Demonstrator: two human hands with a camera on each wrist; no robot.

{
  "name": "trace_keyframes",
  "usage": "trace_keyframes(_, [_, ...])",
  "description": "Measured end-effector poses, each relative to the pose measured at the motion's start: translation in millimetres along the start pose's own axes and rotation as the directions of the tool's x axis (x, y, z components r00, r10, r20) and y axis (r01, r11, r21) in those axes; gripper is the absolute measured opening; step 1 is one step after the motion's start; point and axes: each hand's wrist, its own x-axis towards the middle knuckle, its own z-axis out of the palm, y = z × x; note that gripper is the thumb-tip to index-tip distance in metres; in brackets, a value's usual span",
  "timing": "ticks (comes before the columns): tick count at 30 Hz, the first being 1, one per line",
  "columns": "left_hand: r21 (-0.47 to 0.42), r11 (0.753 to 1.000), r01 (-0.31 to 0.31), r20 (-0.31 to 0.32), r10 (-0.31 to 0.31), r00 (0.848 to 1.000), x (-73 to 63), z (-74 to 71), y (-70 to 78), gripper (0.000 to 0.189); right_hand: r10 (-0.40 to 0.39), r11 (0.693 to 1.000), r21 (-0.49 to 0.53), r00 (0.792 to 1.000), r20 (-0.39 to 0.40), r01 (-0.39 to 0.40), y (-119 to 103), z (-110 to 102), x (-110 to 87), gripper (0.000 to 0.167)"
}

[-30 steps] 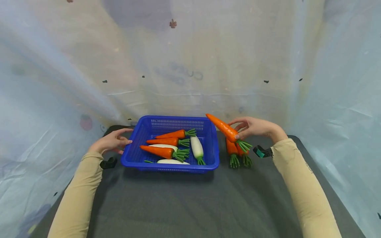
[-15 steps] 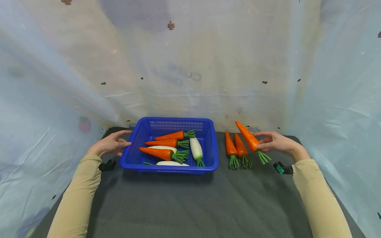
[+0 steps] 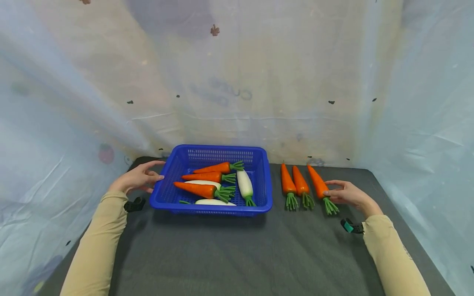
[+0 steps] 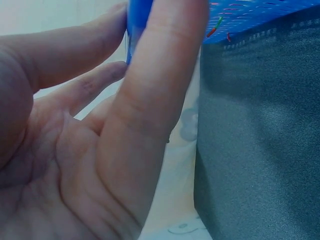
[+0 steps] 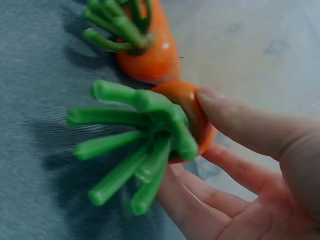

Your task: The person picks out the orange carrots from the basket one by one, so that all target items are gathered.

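My right hand (image 3: 349, 195) holds an orange carrot (image 3: 317, 181) with green stalks near its leafy end, low at the table's right side. In the right wrist view the thumb lies on one side of that carrot (image 5: 189, 102) and the fingers are round the other. Two more carrots, one (image 3: 287, 180) and another (image 3: 300, 181), lie side by side just left of it. At the left, my left hand (image 3: 137, 179) grips the rim of a blue plastic basket (image 3: 211, 209); in the left wrist view the blue edge (image 4: 139, 17) shows between thumb and fingers.
Inside the basket are three carrots, including the front one (image 3: 196, 188), and white radishes, one (image 3: 244, 183) along the right side. A dark grey cloth (image 3: 229, 255) covers the table. Pale plastic sheeting (image 3: 237, 82) hangs behind and at both sides.
My right hand has carried the carrot rightward from beside the basket, then lowered it to the right of the two other carrots. My left hand stays at the basket.
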Motion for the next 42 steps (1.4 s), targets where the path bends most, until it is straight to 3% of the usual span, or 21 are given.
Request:
trace_keyframes(25, [0.007,1.000,0.007,-0.009,-0.007,1.000,-1.2,1.4,2.3,0.070,0.025,1.000,-0.011,0.996,-0.089,-0.026,-5,24,19.1,0.072])
trace_keyframes(36, [0.000,1.000,0.002,-0.005,-0.002,1.000,-2.7,2.5,4.2,0.070,0.032,0.999,0.022,0.999,-0.035,-0.031,-4,19,17.8,0.073])
trace_keyframes(42, [-0.013,1.000,-0.004,-0.001,0.004,1.000,-3.9,3.0,6.0,0.070,0.004,1.000,0.008,1.000,-0.002,-0.004,-21,8,19.1,0.064])
